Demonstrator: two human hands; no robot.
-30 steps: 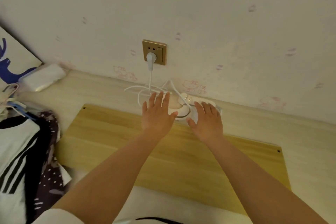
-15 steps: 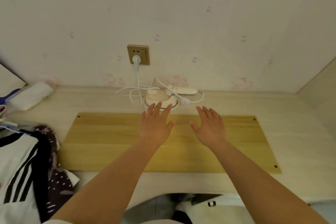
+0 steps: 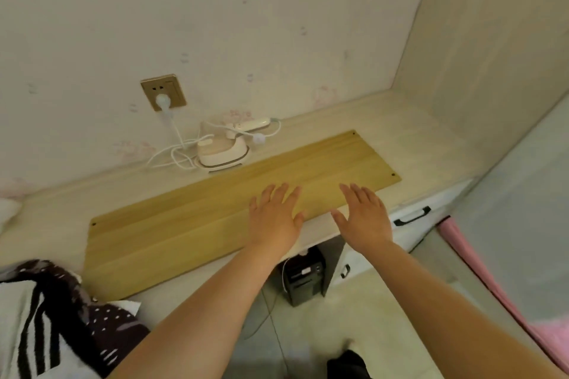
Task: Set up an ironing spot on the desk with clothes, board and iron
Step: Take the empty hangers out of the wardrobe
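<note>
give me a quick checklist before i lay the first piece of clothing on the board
1. Wooden board flat on the desk: ok.
2. Board surface bare: ok.
3. Left hand and right hand empty, open: ok.
4. Iron off the board, behind its far edge: ok.
5. Plug in the wall socket: ok; iron heating: cannot tell.
6. Clothes within reach at lower left: ok.
</note>
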